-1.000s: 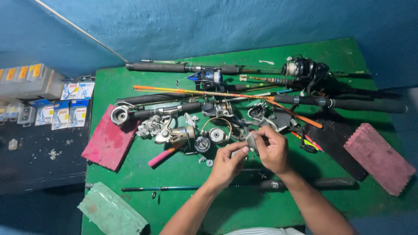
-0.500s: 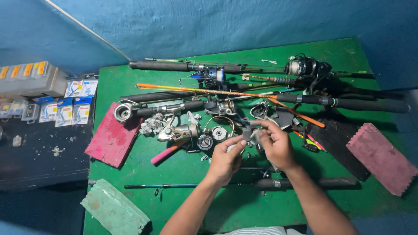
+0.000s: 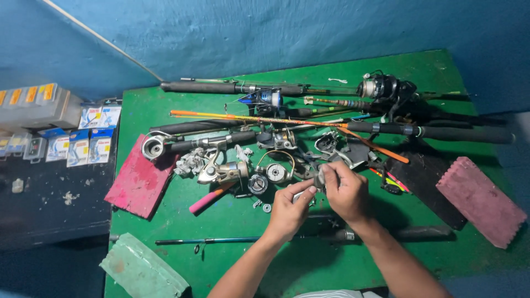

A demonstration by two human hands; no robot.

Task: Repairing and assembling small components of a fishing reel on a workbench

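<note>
Head view: both hands meet just right of the frame's centre, over the green table (image 3: 419, 72). The left hand (image 3: 288, 212) pinches with thumb and forefinger toward a small grey reel part (image 3: 319, 177), and the right hand (image 3: 346, 190) closes its fingertips on the same part from the right. Both are grasping it, held just above the tabletop.

As a judgement, the reel work is midway: a reel lies in pieces. A silver reel body (image 3: 223, 172) sits left of the hands, a round spool (image 3: 275, 173) and a dark gear-like disc (image 3: 257, 184) lie between it and the hands, and small washers (image 3: 266, 208) rest below these. Nothing looks reassembled, so most fitting seems left.

The part itself is small, grey and metallic; its exact shape is hidden by the fingers.

Around it: rods (image 3: 232, 88) across the top, a complete black reel (image 3: 383, 87) at upper right, a pink handle (image 3: 210, 198), red foam blocks at left (image 3: 141, 179) and right (image 3: 479, 200), a thin rod (image 3: 207, 240) below, and hook packets (image 3: 88, 146) at far left.
</note>
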